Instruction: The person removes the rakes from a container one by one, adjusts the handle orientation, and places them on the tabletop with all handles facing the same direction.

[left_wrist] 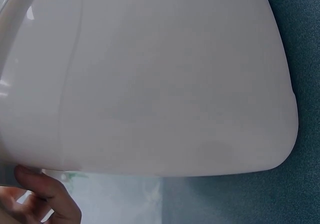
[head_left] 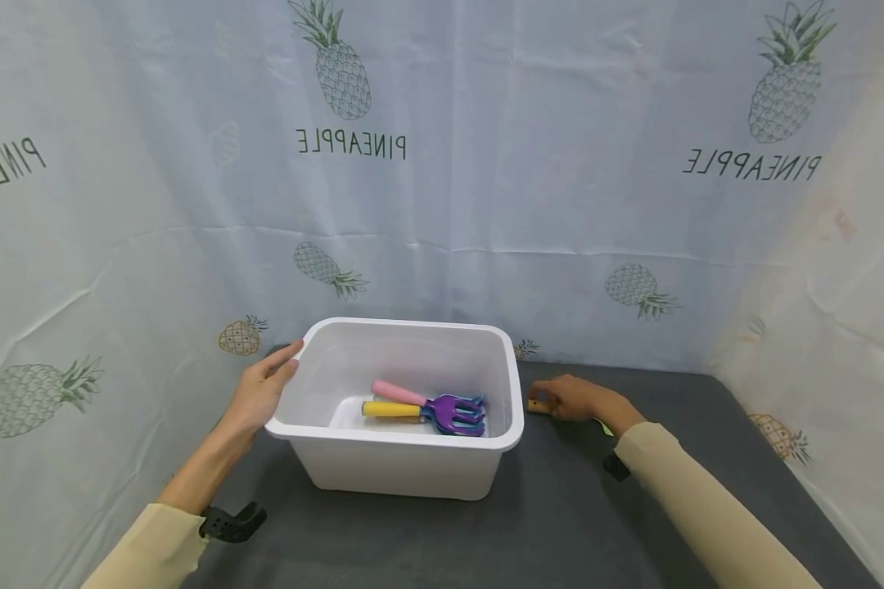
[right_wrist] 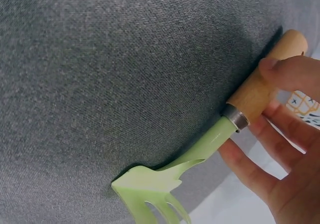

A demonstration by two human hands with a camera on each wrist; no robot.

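right hand (head_left: 576,398) pinches the wooden handle (right_wrist: 255,96) of a light-green hand fork (right_wrist: 207,141) between thumb and fingers, at the dark tabletop (head_left: 560,515) just right of the white tub (head_left: 394,466). left hand (head_left: 256,397) touches the tub's left rim; cannot tell whether its fingers curl round it. inside the tub: purple fork head (head_left: 453,415), pink handle (head_left: 398,392), yellow handle (head_left: 389,409), overlapping.

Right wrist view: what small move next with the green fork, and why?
I'd probably lift the fork slightly off the table: the right grip pinches its wooden handle, it seems to rest there beside the tub, similar tools lie inside, and the left grip holds the tub.
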